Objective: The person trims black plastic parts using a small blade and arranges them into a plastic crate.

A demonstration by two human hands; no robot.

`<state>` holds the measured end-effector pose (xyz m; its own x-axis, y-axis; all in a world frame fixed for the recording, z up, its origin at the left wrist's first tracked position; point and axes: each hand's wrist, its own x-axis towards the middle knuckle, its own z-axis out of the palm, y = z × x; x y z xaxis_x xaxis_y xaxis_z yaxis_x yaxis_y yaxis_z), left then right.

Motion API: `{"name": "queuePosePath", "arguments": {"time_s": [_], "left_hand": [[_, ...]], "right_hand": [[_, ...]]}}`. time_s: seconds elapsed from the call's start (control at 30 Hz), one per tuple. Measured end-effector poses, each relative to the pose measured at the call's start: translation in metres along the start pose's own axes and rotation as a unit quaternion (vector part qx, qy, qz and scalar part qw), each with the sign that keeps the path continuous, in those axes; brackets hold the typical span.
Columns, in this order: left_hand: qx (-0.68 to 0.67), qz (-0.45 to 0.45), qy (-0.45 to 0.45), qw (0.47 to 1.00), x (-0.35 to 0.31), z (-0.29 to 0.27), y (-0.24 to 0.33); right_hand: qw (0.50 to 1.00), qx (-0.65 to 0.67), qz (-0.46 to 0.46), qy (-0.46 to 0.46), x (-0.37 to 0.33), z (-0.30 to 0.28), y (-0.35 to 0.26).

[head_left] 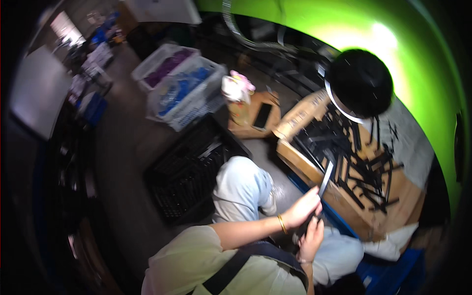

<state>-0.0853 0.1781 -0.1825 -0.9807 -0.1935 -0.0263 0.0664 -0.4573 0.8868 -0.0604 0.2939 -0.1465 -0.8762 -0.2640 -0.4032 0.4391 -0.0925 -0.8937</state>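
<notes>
Both hands are close together in front of my lap at the lower right. My left hand (302,209), with a gold bracelet at the wrist, is closed round a long narrow strip (326,179). The strip's upper part shines pale and points at the cardboard box; its lower part looks dark. Just below, my right hand (311,238) is closed on the dark lower end. Blur hides whether this is one piece or two. Past my hands, many loose black strips (364,182) lie criss-crossed in an opened cardboard box (300,160).
A black lamp shade (361,83) hangs over the box. A black crate (169,191) holding dark pieces stands left of my knee. Beyond are clear plastic bins (204,86) with blue and purple contents, and a phone (263,115) on a brown board. Blue plastic (388,270) shows under the box.
</notes>
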Motion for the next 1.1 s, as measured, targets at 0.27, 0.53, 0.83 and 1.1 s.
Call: {"name": "queuePosePath", "arguments": {"time_s": [0.27, 0.53, 0.83, 1.1], "left_hand": [[-0.223, -0.15, 0.024, 0.963, 0.001, -0.028, 0.039], [-0.2, -0.177, -0.013, 0.964, -0.008, -0.028, 0.036], [-0.195, -0.185, -0.026, 0.963, -0.009, -0.025, 0.04], [-0.178, -0.195, -0.031, 0.964, -0.01, -0.019, 0.042]], "right_hand": [[0.985, -0.062, 0.059, -0.149, -0.012, -0.009, -0.024], [0.945, -0.241, -0.011, -0.223, -0.017, 0.004, -0.036], [0.945, -0.237, -0.037, -0.223, -0.019, 0.006, -0.03], [0.95, -0.23, -0.046, -0.209, -0.023, 0.007, -0.019]]}}
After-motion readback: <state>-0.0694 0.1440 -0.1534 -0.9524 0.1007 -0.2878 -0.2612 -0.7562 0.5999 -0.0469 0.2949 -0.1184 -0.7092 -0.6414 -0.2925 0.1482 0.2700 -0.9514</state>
